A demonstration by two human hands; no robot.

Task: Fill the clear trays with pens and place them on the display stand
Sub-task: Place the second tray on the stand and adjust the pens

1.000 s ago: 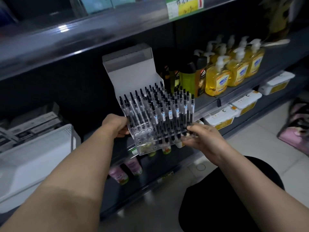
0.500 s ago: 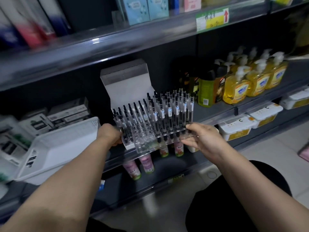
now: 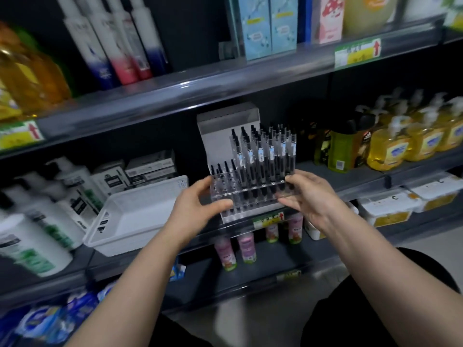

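A clear tray (image 3: 253,195) full of black pens (image 3: 260,156) is held in front of the middle shelf. My left hand (image 3: 198,204) grips its left end, thumb on the front. My right hand (image 3: 310,196) grips its right end. Right behind it stands the white display stand (image 3: 220,131) with a tall back panel, and its white base (image 3: 248,216) shows just under the tray. Whether the tray rests on that base I cannot tell. Shorter pens fill the tray's left side, taller ones its right.
A white plastic basket (image 3: 135,216) sits left of the stand on the same shelf (image 3: 375,181). Dark and green bottles and yellow soap dispensers (image 3: 390,146) stand to the right. Small pink bottles (image 3: 246,246) line the shelf below. Shampoo bottles and boxes fill the upper shelf.
The view has swung up and left. Both hands have turned the tray so its front faces me and brought it squarely in front of the white stand.
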